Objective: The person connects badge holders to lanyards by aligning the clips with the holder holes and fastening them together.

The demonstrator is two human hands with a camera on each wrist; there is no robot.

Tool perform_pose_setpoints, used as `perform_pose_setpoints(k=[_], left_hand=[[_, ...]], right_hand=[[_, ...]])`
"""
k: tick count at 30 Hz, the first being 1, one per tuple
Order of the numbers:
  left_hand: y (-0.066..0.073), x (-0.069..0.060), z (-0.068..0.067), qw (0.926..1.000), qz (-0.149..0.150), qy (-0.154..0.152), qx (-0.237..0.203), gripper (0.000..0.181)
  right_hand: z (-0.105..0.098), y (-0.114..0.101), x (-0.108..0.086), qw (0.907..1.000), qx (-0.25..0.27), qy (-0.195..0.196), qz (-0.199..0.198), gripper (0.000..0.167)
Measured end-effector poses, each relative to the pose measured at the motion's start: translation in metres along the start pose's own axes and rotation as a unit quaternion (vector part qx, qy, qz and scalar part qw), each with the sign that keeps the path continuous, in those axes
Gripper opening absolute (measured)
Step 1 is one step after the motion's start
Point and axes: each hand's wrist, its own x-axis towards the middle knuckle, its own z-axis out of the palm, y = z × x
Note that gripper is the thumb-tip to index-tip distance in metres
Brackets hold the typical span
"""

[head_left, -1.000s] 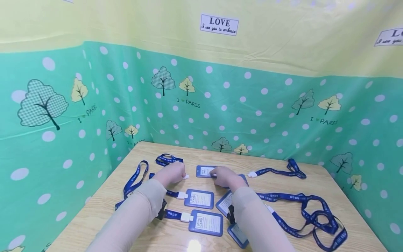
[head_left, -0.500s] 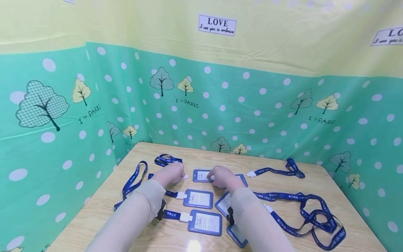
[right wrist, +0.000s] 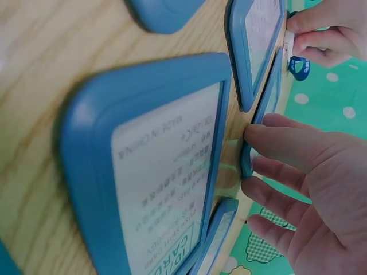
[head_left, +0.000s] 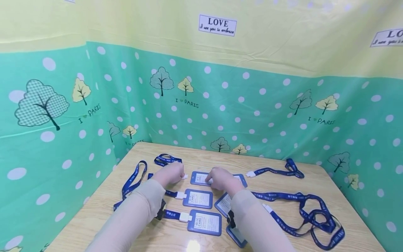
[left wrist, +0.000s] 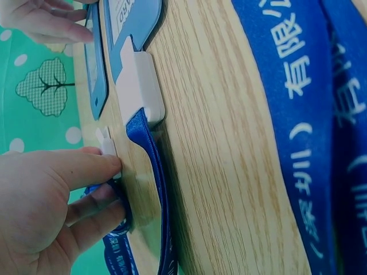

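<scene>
In the head view my left hand (head_left: 171,174) is at the back left of the table. Its thumb and fingers pinch the white clip (left wrist: 109,148) of a blue lanyard (head_left: 167,159). To its right, my right hand (head_left: 223,180) grips a blue ID card holder (head_left: 196,177) lying flat. In the right wrist view the thumb is at that holder's near edge, with other fingers across it. The holder's left end points at the clip, a small gap apart. Another blue card holder (head_left: 240,179) is partly hidden behind the right hand.
Two card holders (head_left: 198,198) (head_left: 204,222) with clipped lanyards lie nearer, left of centre. More holders (head_left: 224,204) (head_left: 236,235) lie partly under the right forearm. Loose lanyards (head_left: 280,172) (head_left: 324,218) spread at the right. A green-and-yellow curtain (head_left: 252,94) surrounds the wooden table (head_left: 176,241).
My right hand has slid the card holder a little left and toward the near side, closer to the white clip. The left hand has stayed in place.
</scene>
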Motion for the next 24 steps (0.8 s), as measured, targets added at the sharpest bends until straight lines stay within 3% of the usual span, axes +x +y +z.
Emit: perform_pose_setpoints(k=[5,13,19,24], left_hand=[[-0.002,0.001,0.000,1.0000,0.004,-0.001,-0.004,0.008],[-0.001,-0.001,0.001,1.0000,0.003,-0.003,-0.003,0.009],[0.000,-0.003,0.000,1.0000,0.007,-0.004,-0.003,0.010],[0.000,-0.004,-0.001,1.0000,0.010,-0.001,-0.002,0.009]], right_hand=[[-0.003,-0.002,-0.004,0.9999,0.009,-0.004,-0.006,0.037],[-0.017,0.001,-0.008,0.9979,0.051,0.031,-0.027,0.054],[-0.029,0.000,-0.012,0.9969,0.065,0.026,-0.034,0.056],[-0.027,-0.001,-0.012,0.9967,0.072,0.018,-0.033,0.056]])
